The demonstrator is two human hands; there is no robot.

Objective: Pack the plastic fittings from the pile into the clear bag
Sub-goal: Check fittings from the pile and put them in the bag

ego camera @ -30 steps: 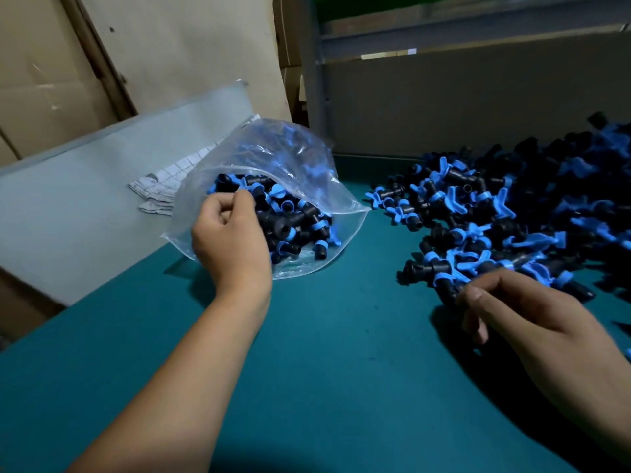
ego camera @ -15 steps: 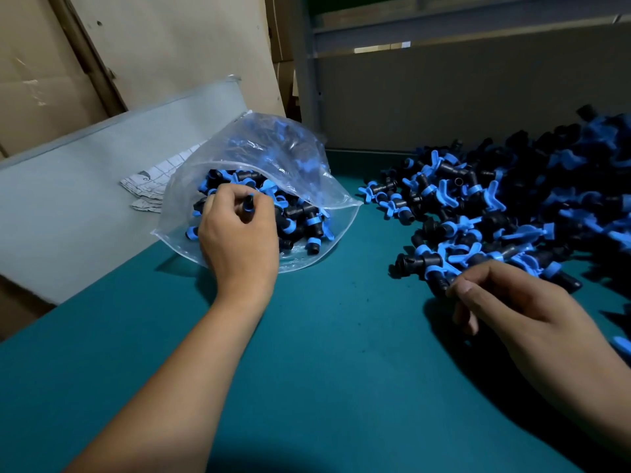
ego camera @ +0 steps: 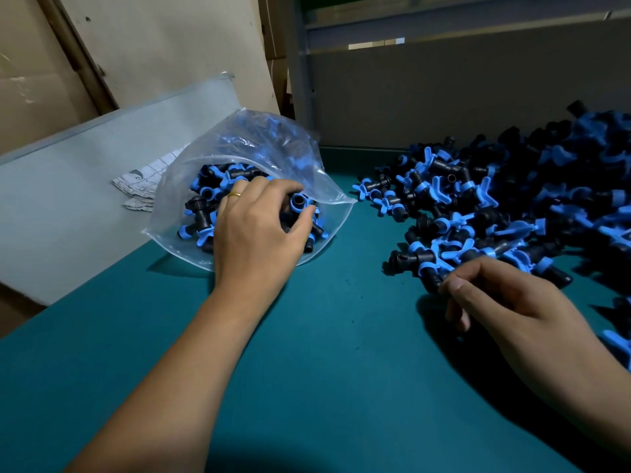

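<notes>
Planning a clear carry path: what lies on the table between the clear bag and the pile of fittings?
Only bare teal table top: the head view shows nothing lying between the clear bag and the pile of fittings.

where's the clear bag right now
In the head view, the clear bag lies left of centre on the teal table, mouth open toward the person. The left hand is at its mouth; the pile of fittings lies to its right.

On the worktop (ego camera: 341,336) the bag (ego camera: 273,145) lay to the left, fittings inside it, and the pile (ego camera: 512,206) lay to the right. The left hand (ego camera: 259,230) was at the bag's mouth, the right hand (ego camera: 505,295) at the pile's near edge. Papers (ego camera: 143,189) lay behind the bag.
</notes>
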